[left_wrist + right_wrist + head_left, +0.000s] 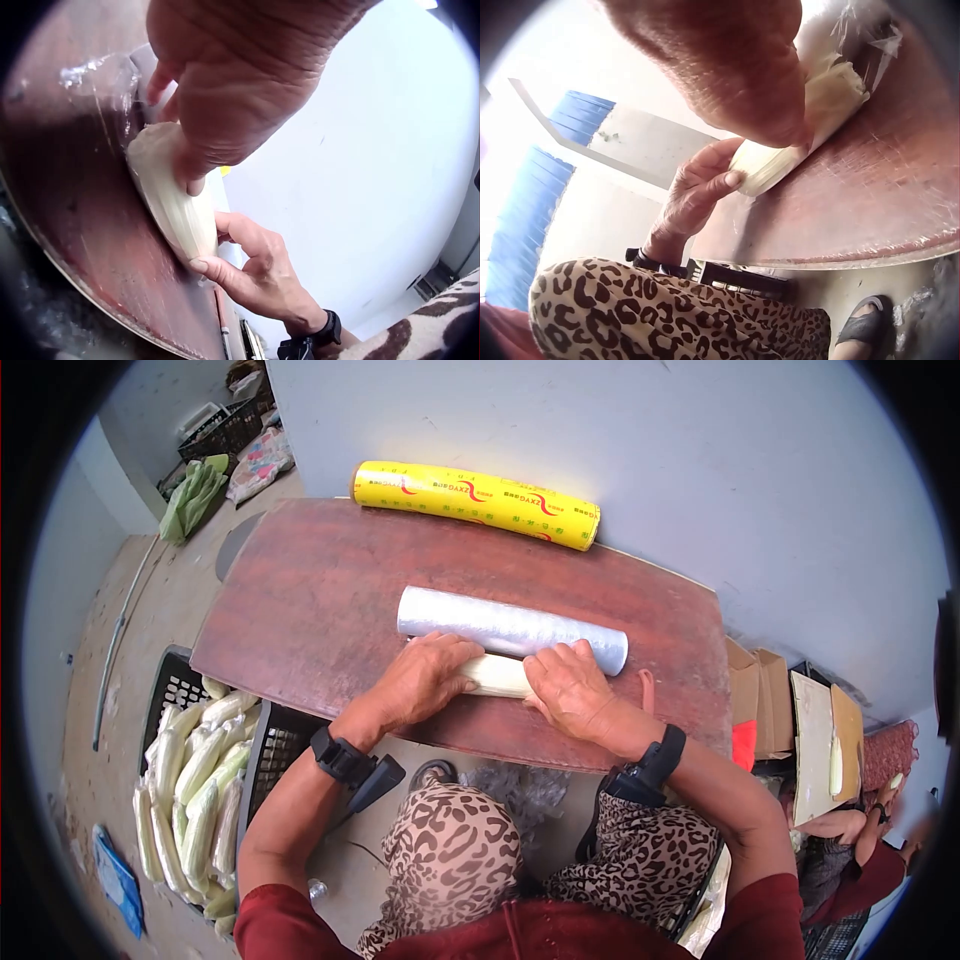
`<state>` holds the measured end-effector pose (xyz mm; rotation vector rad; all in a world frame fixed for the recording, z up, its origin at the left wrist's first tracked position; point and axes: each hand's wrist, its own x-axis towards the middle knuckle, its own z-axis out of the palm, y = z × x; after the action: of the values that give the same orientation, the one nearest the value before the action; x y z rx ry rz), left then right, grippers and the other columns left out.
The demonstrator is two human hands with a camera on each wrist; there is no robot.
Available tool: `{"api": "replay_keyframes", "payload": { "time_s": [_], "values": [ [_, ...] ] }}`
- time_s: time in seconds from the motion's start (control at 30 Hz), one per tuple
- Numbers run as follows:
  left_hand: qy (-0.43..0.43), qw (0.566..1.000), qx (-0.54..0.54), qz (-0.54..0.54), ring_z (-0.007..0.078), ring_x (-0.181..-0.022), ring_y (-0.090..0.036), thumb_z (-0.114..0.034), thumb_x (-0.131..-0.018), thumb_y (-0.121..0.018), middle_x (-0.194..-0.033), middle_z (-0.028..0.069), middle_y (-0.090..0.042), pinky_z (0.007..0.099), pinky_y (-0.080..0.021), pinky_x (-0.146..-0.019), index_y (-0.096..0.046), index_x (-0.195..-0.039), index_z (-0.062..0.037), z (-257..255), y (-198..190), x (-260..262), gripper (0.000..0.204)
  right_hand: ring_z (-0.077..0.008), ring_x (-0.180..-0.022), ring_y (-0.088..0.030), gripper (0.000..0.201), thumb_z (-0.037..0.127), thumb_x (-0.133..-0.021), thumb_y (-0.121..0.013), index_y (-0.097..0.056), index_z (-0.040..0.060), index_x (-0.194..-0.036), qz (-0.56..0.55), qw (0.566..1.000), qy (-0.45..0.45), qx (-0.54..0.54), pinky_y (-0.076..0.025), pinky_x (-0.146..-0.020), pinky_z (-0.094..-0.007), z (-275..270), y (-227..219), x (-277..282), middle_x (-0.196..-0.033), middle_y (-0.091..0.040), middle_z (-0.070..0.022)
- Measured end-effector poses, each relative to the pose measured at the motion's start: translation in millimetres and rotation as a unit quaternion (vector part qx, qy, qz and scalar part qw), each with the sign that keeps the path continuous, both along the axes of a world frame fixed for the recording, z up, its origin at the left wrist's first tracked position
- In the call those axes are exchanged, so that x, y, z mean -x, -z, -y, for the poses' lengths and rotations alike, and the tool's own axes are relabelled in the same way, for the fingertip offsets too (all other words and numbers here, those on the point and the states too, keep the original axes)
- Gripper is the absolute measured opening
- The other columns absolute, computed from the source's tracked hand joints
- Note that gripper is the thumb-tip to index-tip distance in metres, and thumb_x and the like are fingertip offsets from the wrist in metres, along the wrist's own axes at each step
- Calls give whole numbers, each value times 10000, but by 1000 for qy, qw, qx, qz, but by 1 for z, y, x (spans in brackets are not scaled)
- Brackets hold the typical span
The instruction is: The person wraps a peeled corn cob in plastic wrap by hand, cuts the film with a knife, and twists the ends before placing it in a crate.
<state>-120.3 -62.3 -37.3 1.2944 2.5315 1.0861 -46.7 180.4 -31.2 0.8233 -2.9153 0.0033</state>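
Note:
A pale ear of corn (497, 676) in its husk lies crosswise near the front edge of the wooden table (300, 600). My left hand (425, 675) grips its left end, thumb on the near side. Around its right end my right hand (575, 688) is curled, also with the thumb toward me. In the left wrist view the corn (171, 199) has a shiny, smooth surface. Just behind both hands lies a roll of clear cling film (510, 622); loose film (881, 56) shows by the corn's end in the right wrist view.
A yellow printed roll (475, 503) lies along the back edge against the wall. Left of the table, a black crate (275, 745) holds several wrapped corn ears (200, 790). Cardboard boxes (765, 700) stand at the right, with another person's arm (870, 830) beyond.

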Motion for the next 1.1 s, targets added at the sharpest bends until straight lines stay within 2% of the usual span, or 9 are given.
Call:
{"api": "replay_keyframes", "payload": {
  "time_s": [0.23,0.33,0.47,0.57,0.63,0.73,0.77,0.9,1.1],
  "values": [
    [-2,995,-21,99,277,-971,-679,-102,-855,-714,-1059,171,-702,361,-523,-850,-677,-1117,5,4,-1,10,285,-254,-928,-521,337,217,-792,-748,-550,46,-1005,5,1000,-6,-6,-339,-841,-434,-1,2,3,-919,-524,-84],
    [-79,984,47,150,226,-889,-700,-121,-876,-707,-969,164,-724,332,-535,-789,-715,-1046,-8,14,-20,17,204,-251,-929,-522,332,211,-795,-743,-555,37,-1006,-3,1000,-4,-7,-338,-842,-435,-1,4,3,-917,-525,-88],
    [-319,945,4,-74,342,-766,-660,-84,-874,-655,-841,194,-676,385,-521,-708,-687,-945,-10,45,-12,34,108,-250,-926,-523,324,201,-794,-739,-560,27,-1002,1,1000,-6,-7,-340,-842,-434,-2,4,3,-913,-526,-89],
    [-285,926,-121,-215,358,-762,-633,-56,-859,-667,-843,179,-650,406,-514,-692,-652,-941,-4,39,-48,11,98,-252,-925,-526,316,195,-795,-737,-564,28,-999,1,1000,-8,2,-341,-843,-434,-3,4,4,-914,-531,-89],
    [-173,937,-143,-266,323,-754,-634,4,-838,-672,-845,152,-626,383,-513,-672,-635,-973,-4,22,-57,-16,141,-251,-919,-534,254,170,-803,-697,-583,29,-981,-3,1000,-8,10,-345,-838,-433,-1,4,3,-911,-550,-91],
    [66,971,-98,-206,317,-837,-634,-39,-781,-716,-967,123,-640,397,-526,-725,-642,-984,-10,-6,-38,-43,218,-250,-911,-551,158,125,-821,-617,-620,32,-948,-15,1000,-7,17,-354,-831,-430,0,2,4,-906,-585,-94],
    [116,976,-55,-174,324,-999,-614,-97,-776,-725,-1089,145,-618,408,-505,-871,-624,-1089,3,-12,-25,-46,344,-250,-916,-552,155,129,-825,-615,-621,34,-947,-16,1000,-6,16,-354,-833,-431,1,2,3,-909,-586,-94],
    [93,953,70,-281,345,-1294,-444,-179,-762,-718,-1331,190,-483,452,-347,-1100,-513,-1289,55,-26,12,-37,611,-252,-928,-554,157,138,-840,-602,-621,36,-958,-18,1000,-3,10,-356,-841,-438,0,4,4,-918,-590,-91],
    [15,960,62,-271,340,-1261,-459,-228,-748,-732,-1309,183,-489,467,-339,-1094,-476,-1306,42,-38,28,-38,671,-263,-952,-536,285,143,-796,-689,-572,34,-1032,-14,1000,-3,15,-344,-837,-450,-1,6,3,-927,-550,-89]
  ]
}}
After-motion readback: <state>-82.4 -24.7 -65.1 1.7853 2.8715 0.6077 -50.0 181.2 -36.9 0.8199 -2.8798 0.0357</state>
